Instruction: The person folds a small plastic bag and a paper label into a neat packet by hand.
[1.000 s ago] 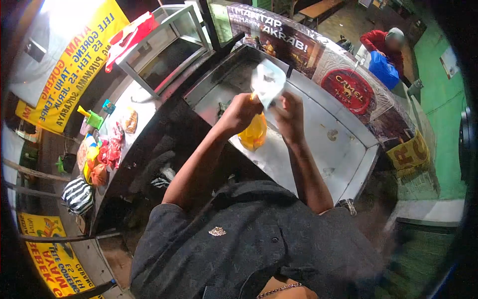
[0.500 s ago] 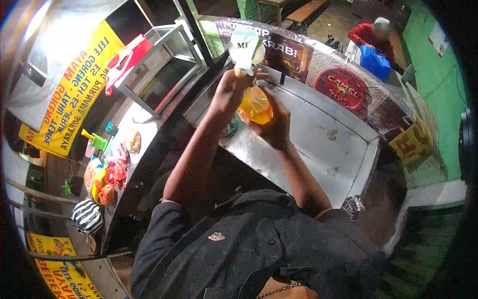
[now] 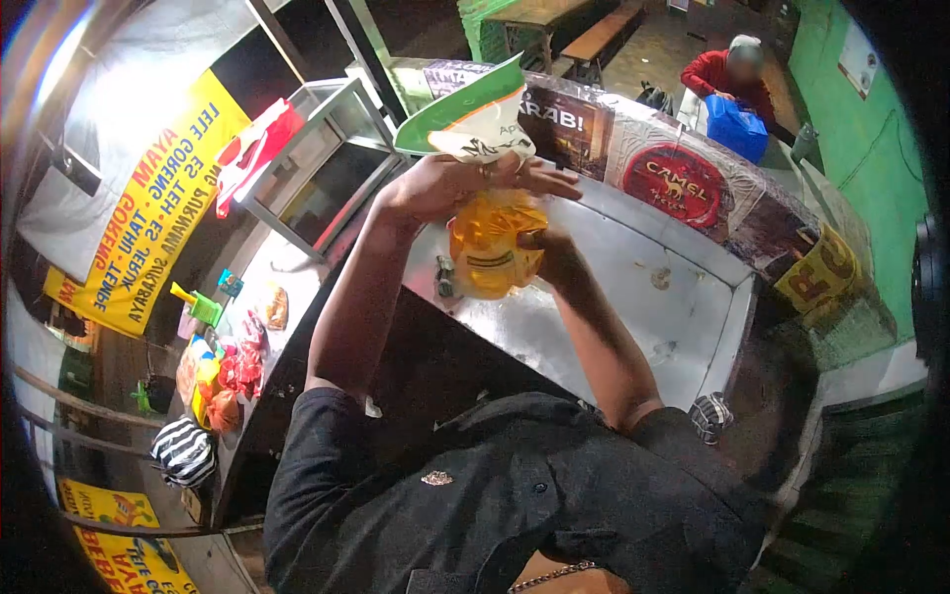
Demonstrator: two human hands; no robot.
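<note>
Both my hands are at a soft plastic pouch of yellow oil (image 3: pixel 492 247), raised above the metal-lined counter. Its upper part is white and green printed film, folding over to the left. My left hand (image 3: pixel 445 186) grips the pouch at its middle, just below the printed part, with some fingers reaching out to the right across it. Lower down, my right hand (image 3: pixel 556 255) is closed on the right side of the bulging yellow part. A small dark green item (image 3: pixel 444 276) lies on the counter to the left of the pouch.
The shallow metal-lined counter (image 3: pixel 633 297) has a raised poster-covered front. To the left stand a glass display case (image 3: pixel 322 168) and a side table with red plastic bags (image 3: pixel 240 368) and a striped cloth bundle (image 3: pixel 184 442). Beyond the front, a person in red (image 3: pixel 705 71) handles a blue bag (image 3: pixel 735 129).
The pouch has come lower and turned, its printed top now spread to the left. My left hand has tilted so its fingers stretch rightward. My right hand has moved slightly down.
</note>
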